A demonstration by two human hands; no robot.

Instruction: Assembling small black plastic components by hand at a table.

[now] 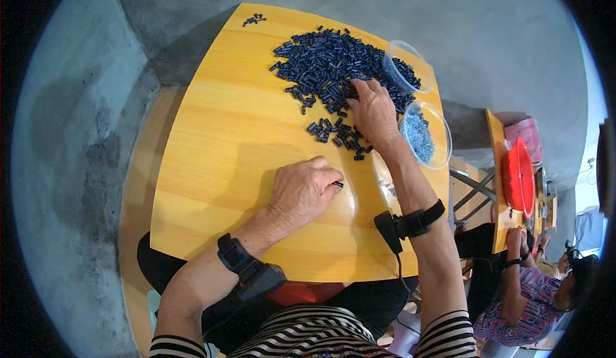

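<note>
My left hand (300,190) is closed above the near middle of the table, pinching a small black cylindrical piece (338,184) between thumb and fingers. My right hand (375,112) reaches to the near right side of a wide heap of small black cylindrical pieces (324,63). Its thumb and fingers are apart and touch the heap; no piece shows in its grasp. Beside this hand stands a clear round tub (447,145) with small pale blue, see-through bits (419,136). A few loose black pieces (337,133) lie between the heap and my left hand.
A second clear tub (423,56) sits tilted against the heap's right side. Tiny dark parts (255,20) lie at the table's (212,165) far left corner. To the right, another table holds a red basin (518,178), with a person in a patterned shirt (523,303) beside it.
</note>
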